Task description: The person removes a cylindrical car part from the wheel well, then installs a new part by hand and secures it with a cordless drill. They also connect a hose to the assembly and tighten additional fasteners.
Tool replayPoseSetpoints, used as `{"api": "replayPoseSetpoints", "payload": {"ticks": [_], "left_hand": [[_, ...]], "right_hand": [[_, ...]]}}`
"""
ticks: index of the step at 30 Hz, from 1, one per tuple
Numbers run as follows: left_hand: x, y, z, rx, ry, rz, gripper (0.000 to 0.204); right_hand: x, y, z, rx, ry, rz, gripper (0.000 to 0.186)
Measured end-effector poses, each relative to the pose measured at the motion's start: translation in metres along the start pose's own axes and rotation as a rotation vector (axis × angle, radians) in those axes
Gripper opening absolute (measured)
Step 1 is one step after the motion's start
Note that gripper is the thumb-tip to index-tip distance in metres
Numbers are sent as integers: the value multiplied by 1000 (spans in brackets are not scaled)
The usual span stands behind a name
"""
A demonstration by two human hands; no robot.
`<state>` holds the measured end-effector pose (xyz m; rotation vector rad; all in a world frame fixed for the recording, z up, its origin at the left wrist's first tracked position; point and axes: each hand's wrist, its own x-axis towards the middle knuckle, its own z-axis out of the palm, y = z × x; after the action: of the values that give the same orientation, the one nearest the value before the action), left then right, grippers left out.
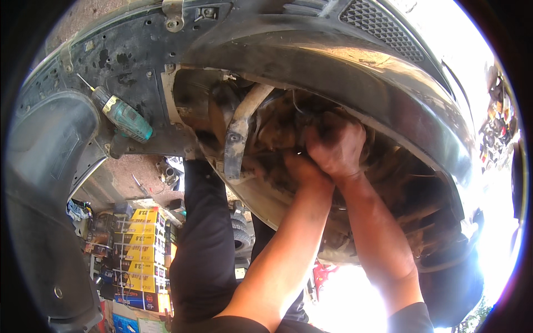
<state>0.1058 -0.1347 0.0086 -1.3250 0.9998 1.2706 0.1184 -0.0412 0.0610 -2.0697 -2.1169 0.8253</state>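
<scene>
Both my arms reach up into the opening in a dark vehicle body panel (383, 72), among grimy parts. My right hand (336, 145) is closed, its fingers curled in among those parts; what they grip is hidden. My left hand (302, 166) is just below and left of it, partly behind it, with its fingers out of sight in shadow. A thin dark cable or hose (298, 105) hangs just above my hands. To their left is a dirty metal strut (236, 141) with a bolt on it.
A teal cordless drill (125, 116) rests on the black panel (50, 155) at left. Below are stacked yellow boxes (141, 250), tyres (240, 233) and my dark-trousered leg (202, 238). A mesh grille (377, 30) is at the top right.
</scene>
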Motion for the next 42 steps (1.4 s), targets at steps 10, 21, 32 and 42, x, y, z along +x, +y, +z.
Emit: {"api": "replayPoseSetpoints", "payload": {"ticks": [10,21,32,42], "left_hand": [[2,18,-13,1008,-482,337,56],[-85,46,29,1141,34,225,45],[-75,58,74,2575,-909,1426,95],[-49,53,70,2646,-798,1327,99]], "right_hand": [[-7,4,-12,146,-67,100,35],[-70,82,-25,-291,116,202,28],[-39,126,2,208,59,625,30],[-36,131,2,206,-27,643,32]]}}
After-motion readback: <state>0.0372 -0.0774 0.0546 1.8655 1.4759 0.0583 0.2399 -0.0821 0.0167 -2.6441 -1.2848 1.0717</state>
